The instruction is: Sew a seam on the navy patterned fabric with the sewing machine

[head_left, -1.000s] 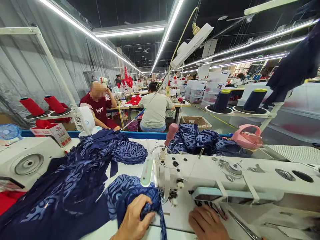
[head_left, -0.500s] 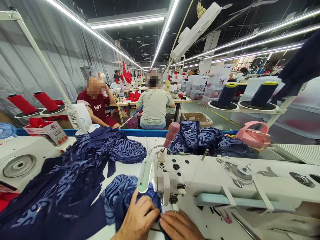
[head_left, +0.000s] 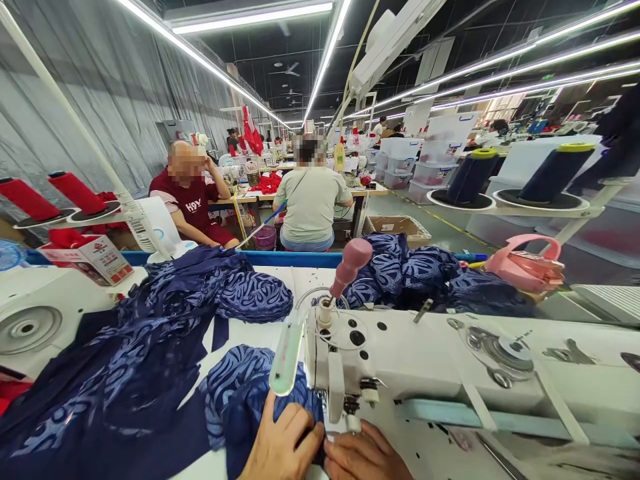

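The left hand [head_left: 283,443] lies flat on a fold of navy patterned fabric [head_left: 235,393], fingers spread a little and pressing it down against the machine bed rather than pinching it. The right hand [head_left: 363,457] sits just beside it, fingertips touching the same fold right under the needle area [head_left: 353,413] of the white sewing machine [head_left: 425,360]; its fingers are curled low, and whether they pinch the cloth or only rest on it cannot be told. The two hands meet almost thumb to thumb. The fabric runs away from the fingers to the left and back, its long stretch trailing over the table toward a bigger heap [head_left: 165,333], so the left hand is nearer the bulk. Behind the machine lie more navy pieces [head_left: 415,273], a pink container [head_left: 525,263] and navy thread cones [head_left: 555,173]. Red cones [head_left: 75,193] stand left. Two other people [head_left: 310,200] sit at tables further off.
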The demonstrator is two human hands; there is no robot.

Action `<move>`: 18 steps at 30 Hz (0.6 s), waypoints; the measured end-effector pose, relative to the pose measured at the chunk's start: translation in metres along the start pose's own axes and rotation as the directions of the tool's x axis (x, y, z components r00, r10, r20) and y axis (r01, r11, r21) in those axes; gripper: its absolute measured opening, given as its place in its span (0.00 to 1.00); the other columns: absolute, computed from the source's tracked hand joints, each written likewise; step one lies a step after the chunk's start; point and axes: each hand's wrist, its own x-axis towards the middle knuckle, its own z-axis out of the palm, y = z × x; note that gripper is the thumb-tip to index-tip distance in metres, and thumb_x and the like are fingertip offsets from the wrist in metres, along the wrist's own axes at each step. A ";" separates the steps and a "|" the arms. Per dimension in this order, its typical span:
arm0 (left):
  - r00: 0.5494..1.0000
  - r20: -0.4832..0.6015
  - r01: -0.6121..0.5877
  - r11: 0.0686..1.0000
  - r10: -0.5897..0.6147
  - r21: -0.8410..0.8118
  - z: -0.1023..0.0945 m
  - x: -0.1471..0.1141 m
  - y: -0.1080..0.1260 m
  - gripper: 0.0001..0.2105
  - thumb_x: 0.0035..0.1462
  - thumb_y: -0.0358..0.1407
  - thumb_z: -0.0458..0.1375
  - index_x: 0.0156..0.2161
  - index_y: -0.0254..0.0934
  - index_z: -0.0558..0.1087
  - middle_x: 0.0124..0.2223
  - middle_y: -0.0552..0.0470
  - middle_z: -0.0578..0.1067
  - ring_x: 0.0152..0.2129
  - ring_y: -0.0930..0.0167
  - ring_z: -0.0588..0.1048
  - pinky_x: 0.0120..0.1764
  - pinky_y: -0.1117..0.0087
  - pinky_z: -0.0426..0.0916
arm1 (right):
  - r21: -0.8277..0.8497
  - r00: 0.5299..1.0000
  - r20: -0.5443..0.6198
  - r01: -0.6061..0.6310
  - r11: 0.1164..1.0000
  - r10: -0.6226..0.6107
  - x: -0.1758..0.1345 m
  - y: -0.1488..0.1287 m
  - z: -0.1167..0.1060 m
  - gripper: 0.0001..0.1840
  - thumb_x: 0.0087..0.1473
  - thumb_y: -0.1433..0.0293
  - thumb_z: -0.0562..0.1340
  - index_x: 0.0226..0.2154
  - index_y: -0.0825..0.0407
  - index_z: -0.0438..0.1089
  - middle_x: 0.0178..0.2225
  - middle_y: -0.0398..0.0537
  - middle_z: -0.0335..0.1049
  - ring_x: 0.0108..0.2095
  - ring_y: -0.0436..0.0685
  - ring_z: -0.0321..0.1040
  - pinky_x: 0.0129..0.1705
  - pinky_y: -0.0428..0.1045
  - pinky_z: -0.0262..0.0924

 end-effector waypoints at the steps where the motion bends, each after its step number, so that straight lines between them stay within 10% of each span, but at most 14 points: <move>1: 1.000 0.026 0.004 1.000 -0.004 -0.002 -0.001 0.002 -0.002 0.16 0.72 0.33 0.43 0.42 0.38 0.75 0.33 0.56 0.75 0.30 0.73 0.72 0.68 0.52 0.39 | -0.029 0.999 0.032 0.018 0.999 -0.017 -0.003 0.001 0.000 0.13 0.70 0.72 0.55 0.37 0.47 0.74 0.36 0.37 0.78 0.36 0.49 0.71 0.58 0.52 0.55; 9: 0.995 0.101 0.001 0.999 0.002 -0.033 -0.003 0.010 -0.008 0.13 0.60 0.24 0.48 0.44 0.36 0.72 0.37 0.50 0.77 0.42 0.67 0.75 0.67 0.50 0.37 | -0.128 0.980 0.198 0.054 0.990 -0.028 -0.004 0.006 -0.006 0.07 0.66 0.72 0.59 0.41 0.47 0.74 0.43 0.41 0.77 0.38 0.53 0.69 0.57 0.55 0.54; 18: 0.984 0.136 0.131 0.986 -0.116 -0.103 -0.013 0.005 0.000 0.13 0.66 0.27 0.45 0.39 0.39 0.72 0.31 0.55 0.74 0.29 0.73 0.73 0.62 0.52 0.52 | -0.027 0.996 -0.042 -0.079 0.996 0.078 0.012 -0.013 -0.001 0.16 0.70 0.75 0.52 0.34 0.48 0.71 0.32 0.38 0.75 0.33 0.50 0.68 0.54 0.51 0.53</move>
